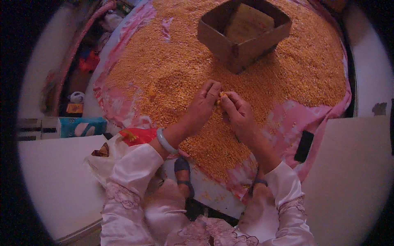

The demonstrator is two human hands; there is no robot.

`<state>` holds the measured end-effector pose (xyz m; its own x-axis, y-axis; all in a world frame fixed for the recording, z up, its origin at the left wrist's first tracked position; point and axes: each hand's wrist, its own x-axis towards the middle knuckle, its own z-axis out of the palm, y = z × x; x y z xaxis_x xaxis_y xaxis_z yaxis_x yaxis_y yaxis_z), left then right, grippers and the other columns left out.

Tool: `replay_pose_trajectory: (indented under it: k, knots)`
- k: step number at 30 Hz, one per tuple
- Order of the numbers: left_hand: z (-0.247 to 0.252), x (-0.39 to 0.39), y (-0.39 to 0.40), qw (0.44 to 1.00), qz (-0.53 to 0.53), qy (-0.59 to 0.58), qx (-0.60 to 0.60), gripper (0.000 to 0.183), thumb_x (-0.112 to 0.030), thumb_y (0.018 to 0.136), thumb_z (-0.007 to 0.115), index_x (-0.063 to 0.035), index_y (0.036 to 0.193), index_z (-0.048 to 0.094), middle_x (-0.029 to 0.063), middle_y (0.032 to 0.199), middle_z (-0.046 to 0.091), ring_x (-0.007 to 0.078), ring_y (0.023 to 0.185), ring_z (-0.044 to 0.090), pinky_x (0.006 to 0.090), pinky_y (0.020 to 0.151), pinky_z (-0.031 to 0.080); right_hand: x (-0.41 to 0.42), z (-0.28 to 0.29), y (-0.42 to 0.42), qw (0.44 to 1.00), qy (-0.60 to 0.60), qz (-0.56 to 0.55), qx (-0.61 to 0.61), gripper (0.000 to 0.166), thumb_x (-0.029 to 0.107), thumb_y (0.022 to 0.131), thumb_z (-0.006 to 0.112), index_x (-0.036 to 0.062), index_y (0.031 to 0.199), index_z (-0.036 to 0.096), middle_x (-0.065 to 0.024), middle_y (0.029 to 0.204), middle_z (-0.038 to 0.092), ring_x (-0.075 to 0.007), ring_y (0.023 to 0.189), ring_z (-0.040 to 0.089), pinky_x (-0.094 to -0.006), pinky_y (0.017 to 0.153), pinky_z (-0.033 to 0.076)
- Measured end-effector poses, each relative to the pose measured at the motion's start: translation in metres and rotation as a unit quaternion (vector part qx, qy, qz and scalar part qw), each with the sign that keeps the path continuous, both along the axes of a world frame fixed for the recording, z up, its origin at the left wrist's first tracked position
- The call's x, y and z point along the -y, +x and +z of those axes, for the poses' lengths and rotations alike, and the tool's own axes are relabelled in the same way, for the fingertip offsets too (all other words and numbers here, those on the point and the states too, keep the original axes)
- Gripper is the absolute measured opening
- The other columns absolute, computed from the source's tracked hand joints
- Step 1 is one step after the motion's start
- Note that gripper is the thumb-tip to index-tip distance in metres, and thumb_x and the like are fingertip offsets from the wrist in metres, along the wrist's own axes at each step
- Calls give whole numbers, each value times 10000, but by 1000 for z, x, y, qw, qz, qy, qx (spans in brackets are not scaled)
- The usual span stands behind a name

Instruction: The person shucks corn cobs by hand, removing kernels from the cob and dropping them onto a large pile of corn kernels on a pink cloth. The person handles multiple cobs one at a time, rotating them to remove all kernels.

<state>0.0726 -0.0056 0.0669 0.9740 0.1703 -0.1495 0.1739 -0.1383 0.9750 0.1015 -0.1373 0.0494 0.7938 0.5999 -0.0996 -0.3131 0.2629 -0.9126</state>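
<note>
A wide heap of yellow corn kernels (172,61) lies on a pink cloth (286,120). Over the near part of the heap my two hands meet around a small yellow piece (221,96), which looks like corn. My right hand (238,112) pinches it between thumb and fingers. Close against it on the left is my left hand (203,104), its fingers together and partly bent; whether it grips the piece too is hard to tell. Beyond my hands a square, tapered wooden box (237,50) rests on the kernels with a flat piece (251,23) inside.
A dark flat object (304,146) lies on the cloth at the right. White surfaces (347,172) flank me. At the left are a plastic bag (106,160), a red packet (140,135) and a blue package (81,126). My feet in dark sandals (182,166) are at the heap's near edge.
</note>
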Motion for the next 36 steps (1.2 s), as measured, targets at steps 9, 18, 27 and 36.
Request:
replay_pose_trajectory:
  k: [9, 18, 27, 36]
  knots:
    - [-21, -13, -42, 987, 116, 20, 108, 217, -220, 925, 368, -57, 807, 449, -18, 685, 396, 65, 615, 383, 256, 522, 358, -23, -11, -28, 986, 0, 92, -139, 247, 283, 906, 433, 64, 969, 529, 25, 709, 499, -59, 584, 458, -202, 496, 378]
    - [-58, -29, -63, 946, 140, 176, 231, 220, -190, 904, 367, -16, 781, 422, 78, 654, 396, 171, 584, 412, 317, 537, 370, -41, -22, -42, 973, -62, 73, -212, 275, 321, 909, 409, 72, 927, 523, 19, 757, 528, -75, 600, 490, -216, 494, 404]
    - [-73, -39, -72, 937, 181, 229, 194, 246, -206, 897, 374, -1, 762, 395, 156, 634, 378, 273, 567, 418, 365, 535, 359, -57, -36, -50, 974, -169, 82, -129, 302, 347, 907, 413, 65, 886, 518, 33, 703, 479, -44, 569, 411, -212, 466, 347]
    - [-68, -40, -77, 944, 157, 232, 175, 299, -256, 905, 347, -13, 735, 383, 181, 646, 415, 348, 601, 460, 400, 543, 360, -63, -25, -50, 971, -198, 100, -91, 282, 349, 915, 376, 101, 845, 492, 36, 611, 441, -37, 442, 367, -183, 372, 276]
